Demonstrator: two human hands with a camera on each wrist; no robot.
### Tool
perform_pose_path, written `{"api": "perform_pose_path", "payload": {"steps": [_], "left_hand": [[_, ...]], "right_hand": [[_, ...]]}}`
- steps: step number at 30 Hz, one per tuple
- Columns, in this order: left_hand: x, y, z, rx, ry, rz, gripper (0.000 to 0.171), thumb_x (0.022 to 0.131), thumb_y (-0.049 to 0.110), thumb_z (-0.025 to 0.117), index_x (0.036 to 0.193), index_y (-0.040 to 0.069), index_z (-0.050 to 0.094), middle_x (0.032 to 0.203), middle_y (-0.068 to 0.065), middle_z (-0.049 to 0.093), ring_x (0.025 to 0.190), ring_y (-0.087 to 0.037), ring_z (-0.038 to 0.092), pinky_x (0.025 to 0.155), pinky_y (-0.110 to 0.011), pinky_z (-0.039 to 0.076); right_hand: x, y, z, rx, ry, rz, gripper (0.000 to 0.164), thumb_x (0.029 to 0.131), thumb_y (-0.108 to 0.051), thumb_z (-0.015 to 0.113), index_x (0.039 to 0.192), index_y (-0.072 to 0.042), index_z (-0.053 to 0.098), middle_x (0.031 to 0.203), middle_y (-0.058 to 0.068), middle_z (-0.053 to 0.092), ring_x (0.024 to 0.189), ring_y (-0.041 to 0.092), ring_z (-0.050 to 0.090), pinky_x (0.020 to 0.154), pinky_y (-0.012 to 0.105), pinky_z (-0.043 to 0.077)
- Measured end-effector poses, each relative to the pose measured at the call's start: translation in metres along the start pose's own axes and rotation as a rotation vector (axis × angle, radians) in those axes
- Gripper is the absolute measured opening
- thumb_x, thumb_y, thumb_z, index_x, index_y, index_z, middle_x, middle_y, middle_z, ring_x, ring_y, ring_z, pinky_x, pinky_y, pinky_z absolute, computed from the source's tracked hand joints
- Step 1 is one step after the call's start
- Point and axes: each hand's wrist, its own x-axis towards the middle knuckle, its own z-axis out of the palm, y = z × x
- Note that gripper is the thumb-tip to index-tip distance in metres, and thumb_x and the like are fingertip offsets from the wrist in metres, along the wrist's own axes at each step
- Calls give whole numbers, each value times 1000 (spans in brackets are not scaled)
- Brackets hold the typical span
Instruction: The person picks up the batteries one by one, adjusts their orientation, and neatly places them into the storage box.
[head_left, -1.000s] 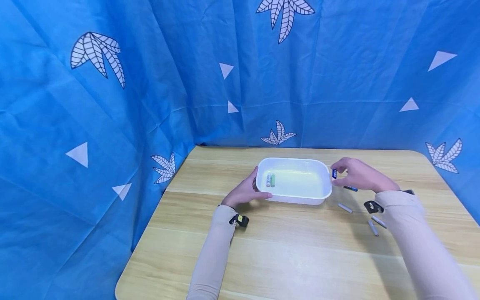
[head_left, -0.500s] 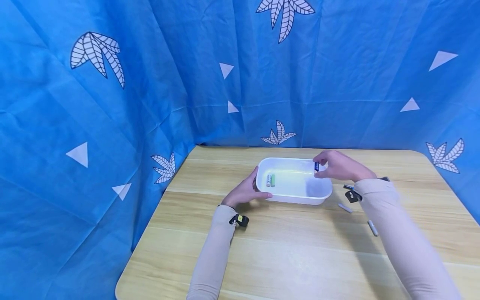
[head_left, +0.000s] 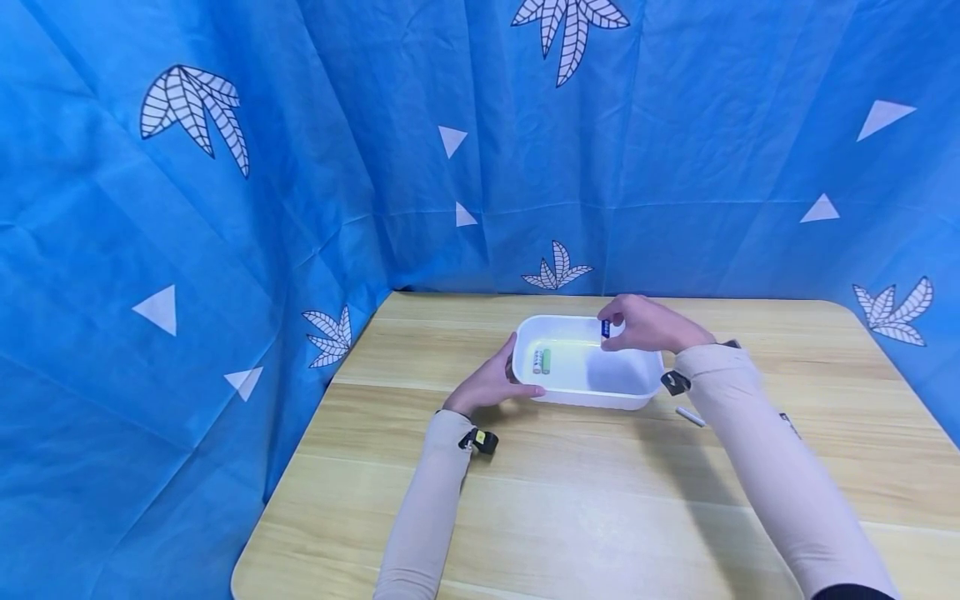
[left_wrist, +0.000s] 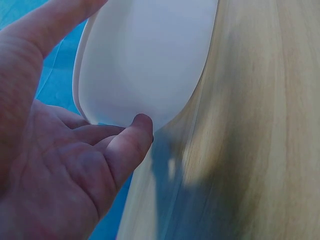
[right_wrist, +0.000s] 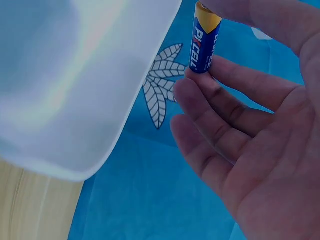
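A blue battery with a yellow end (right_wrist: 204,42) is pinched upright between the thumb and fingers of my right hand (head_left: 647,323). That hand is over the right part of a white plastic basin (head_left: 592,402). At the basin's left end, my left hand (head_left: 491,385) grips the wall, thumb along the near side. Inside the basin, near its left end, a green battery (head_left: 546,362) lies beside a white patterned battery (head_left: 537,362). The left wrist view shows the basin's white wall (left_wrist: 140,60) against the fingers.
On the wooden table (head_left: 570,508), right of the basin, lies a grey battery (head_left: 690,417). Another small battery (head_left: 789,424) shows partly behind the right sleeve. A blue patterned curtain (head_left: 675,167) hangs along the back and left of the table.
My right hand has carried the blue battery leftward from beside the basin to above its inside. Its forearm now hides some batteries on the table. My left hand stays put.
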Motion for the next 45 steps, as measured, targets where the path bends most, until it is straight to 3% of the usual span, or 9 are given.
{"api": "perform_pose_path", "payload": {"steps": [9,19,29,35,45], "left_hand": [[1,0,0,-7,4,-16,123,76,37,93,167,30,10,154,-10,51,140,-29,54,121,-56,39],[2,-3,0,-10,-5,-2,120,77,35,92,167,30,12,154,-10,50,137,-29,55,120,-55,41],[2,-3,0,-10,-4,-22,120,77,38,92,166,33,12,154,-2,51,134,-22,58,119,-50,44],[2,-5,-2,-21,-21,-1,120,78,36,92,167,30,12,155,-8,50,137,-26,57,118,-52,45],[1,-2,-1,8,-15,13,120,79,35,91,167,29,11,158,-11,47,140,-29,54,118,-53,44]], "right_hand": [[21,-5,7,-24,-27,-46,56,85,-23,85,132,2,67,114,15,71,105,30,61,95,47,55],[39,-17,14,-47,-98,3,56,87,-24,84,136,-3,66,128,15,69,116,31,60,107,52,53],[54,-26,30,-122,-149,-52,53,87,-19,83,134,1,67,130,17,70,114,30,65,107,50,55],[61,-33,42,-177,-201,-21,53,88,-19,81,135,0,66,136,17,67,115,29,63,108,49,54],[74,-33,57,-238,-246,-45,51,85,-16,81,131,0,67,126,15,71,105,25,63,101,44,57]]}}
